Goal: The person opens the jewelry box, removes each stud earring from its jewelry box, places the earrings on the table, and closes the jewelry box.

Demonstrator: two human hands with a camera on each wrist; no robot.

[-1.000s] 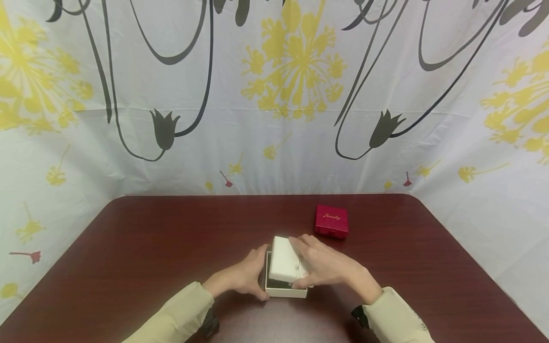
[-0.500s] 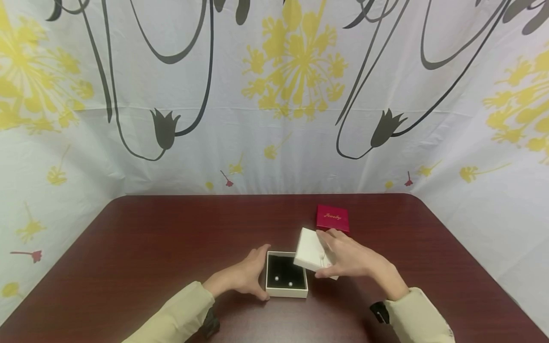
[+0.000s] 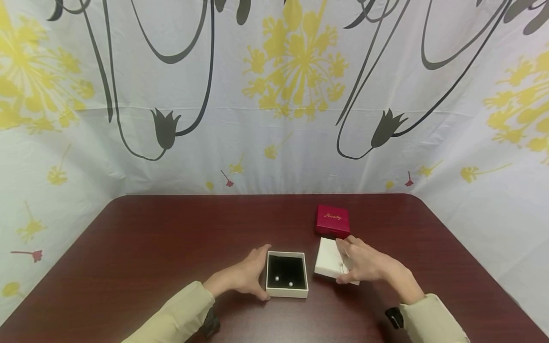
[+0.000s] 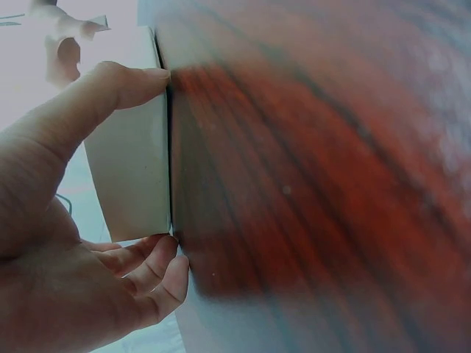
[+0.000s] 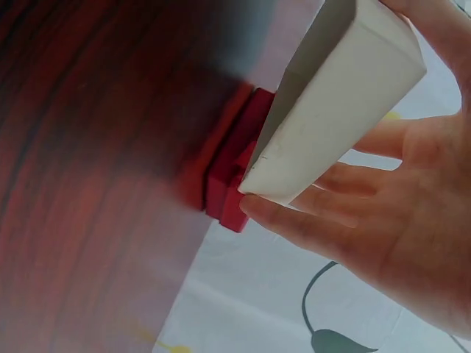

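A white square jewelry box base sits on the table, lined with a black pad. Two small white beads, one left of the other, show on the pad. My left hand grips the base from its left, thumb at the near corner and fingers at the far one; the left wrist view shows them spanning the side wall. To the right, my right hand holds the white box lid by its edges. In the right wrist view the lid is tilted above the table.
A red box with gold "Jewelry" lettering lies just behind the lid. Beneath everything is a dark reddish-brown table with rounded far corners. A white curtain with yellow and grey flower prints hangs behind it.
The right hand has lifted the lid off the base, carried it to the right and lowered it. The black pad and both beads have come into view. My left hand has stayed in place.
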